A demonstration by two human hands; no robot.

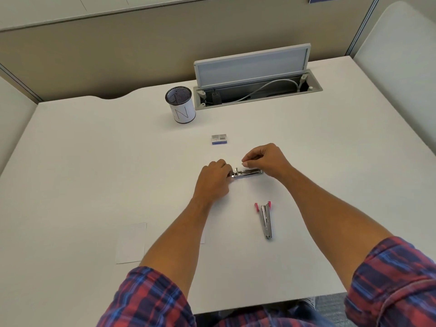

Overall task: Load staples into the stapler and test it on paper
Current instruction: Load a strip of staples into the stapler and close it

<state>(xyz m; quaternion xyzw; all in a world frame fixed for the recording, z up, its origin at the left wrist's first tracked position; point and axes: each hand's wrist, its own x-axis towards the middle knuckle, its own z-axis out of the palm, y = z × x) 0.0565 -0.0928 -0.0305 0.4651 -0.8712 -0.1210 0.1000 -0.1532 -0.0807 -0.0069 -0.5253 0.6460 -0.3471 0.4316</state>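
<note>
Stapler parts lie on a white table (70, 161): nearest, a pink-tipped piece (265, 220) beside paper (131, 244). Farther, the left hand (213, 179) grips a silver stapler (246, 173), the right hand (264, 160) pinching above it. Beyond sit a staple box (219, 139) and cup (180, 105).

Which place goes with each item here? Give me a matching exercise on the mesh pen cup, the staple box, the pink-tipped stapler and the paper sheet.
Column 1:
1. mesh pen cup
2. staple box
3. pink-tipped stapler
4. paper sheet

Column 2:
A. near desk edge, left of the left forearm
B. beside the open cable hatch
C. between the forearms, nearer than both hands
D. just beyond the hands

Pairs: 1-B, 2-D, 3-C, 4-A
</note>
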